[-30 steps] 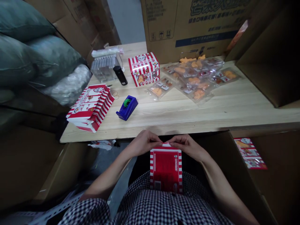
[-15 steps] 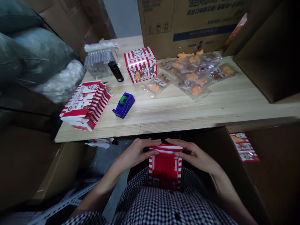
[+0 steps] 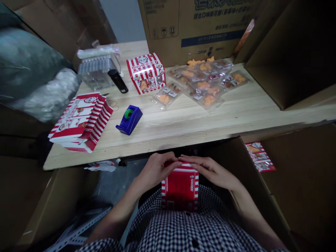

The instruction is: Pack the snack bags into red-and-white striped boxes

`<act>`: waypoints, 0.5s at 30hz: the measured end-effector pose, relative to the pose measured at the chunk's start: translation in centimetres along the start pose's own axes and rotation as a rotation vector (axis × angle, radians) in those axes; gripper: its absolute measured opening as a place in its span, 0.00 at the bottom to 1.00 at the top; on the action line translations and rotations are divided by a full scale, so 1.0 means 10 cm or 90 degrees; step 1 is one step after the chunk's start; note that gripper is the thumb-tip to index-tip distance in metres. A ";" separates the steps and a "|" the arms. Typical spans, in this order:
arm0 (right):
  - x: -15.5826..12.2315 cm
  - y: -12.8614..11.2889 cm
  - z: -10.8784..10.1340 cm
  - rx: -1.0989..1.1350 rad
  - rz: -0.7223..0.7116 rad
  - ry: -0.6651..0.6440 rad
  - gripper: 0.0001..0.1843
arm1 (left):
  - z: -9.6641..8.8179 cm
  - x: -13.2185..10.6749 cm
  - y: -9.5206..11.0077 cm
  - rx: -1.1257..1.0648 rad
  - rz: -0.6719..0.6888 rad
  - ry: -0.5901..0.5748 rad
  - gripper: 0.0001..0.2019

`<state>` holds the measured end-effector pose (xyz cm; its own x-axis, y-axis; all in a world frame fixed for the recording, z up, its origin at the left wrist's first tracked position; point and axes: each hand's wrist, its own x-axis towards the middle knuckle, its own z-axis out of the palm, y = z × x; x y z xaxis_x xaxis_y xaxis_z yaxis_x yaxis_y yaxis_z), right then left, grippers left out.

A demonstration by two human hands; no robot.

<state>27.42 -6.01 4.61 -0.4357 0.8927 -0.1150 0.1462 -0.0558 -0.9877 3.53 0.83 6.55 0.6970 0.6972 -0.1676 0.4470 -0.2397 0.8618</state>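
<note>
A red-and-white striped carton (image 3: 180,189) stands on my lap against a checked garment, below the front edge of the wooden table (image 3: 199,122). My left hand (image 3: 156,169) grips its top left corner, fingers curled over the top flap. My right hand (image 3: 210,169) lies over the top right edge with fingers stretched along the flap and pressing on it. The fingertips of both hands meet over the middle of the flap.
On the table lie a stack of flat striped cartons (image 3: 80,120), a blue tape dispenser (image 3: 129,119), an assembled striped box (image 3: 146,72), several clear toy packets (image 3: 203,84), a black cylinder (image 3: 118,81) and a clear plastic case (image 3: 96,71). Large cardboard boxes (image 3: 194,24) stand behind and at right.
The carton's top flap has gone from held up at its edge to folded down under both hands. The view has shifted, so the table sits further left.
</note>
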 end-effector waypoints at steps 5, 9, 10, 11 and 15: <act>0.22 -0.01 -0.29 0.083 0.066 -0.119 0.18 | -0.10 0.15 -0.03 0.006 0.007 -0.066 0.16; 0.44 0.08 -0.31 0.137 0.100 -0.108 0.13 | -0.18 0.20 -0.07 0.041 0.010 -0.089 0.17; 0.48 0.11 -0.28 0.156 0.112 -0.084 0.12 | -0.17 0.21 -0.07 0.055 0.010 -0.079 0.16; 0.50 0.14 -0.23 0.178 0.124 -0.051 0.12 | -0.16 0.21 -0.08 0.068 0.010 -0.063 0.16; 0.48 0.24 -0.02 0.241 0.129 0.104 0.12 | -0.03 0.24 -0.07 0.055 0.001 -0.003 0.12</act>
<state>25.85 -1.80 1.69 -0.2823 0.9041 -0.3208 -0.1344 -0.3684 -0.9199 4.70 2.86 5.63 0.7004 0.6933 -0.1696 0.4928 -0.2978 0.8176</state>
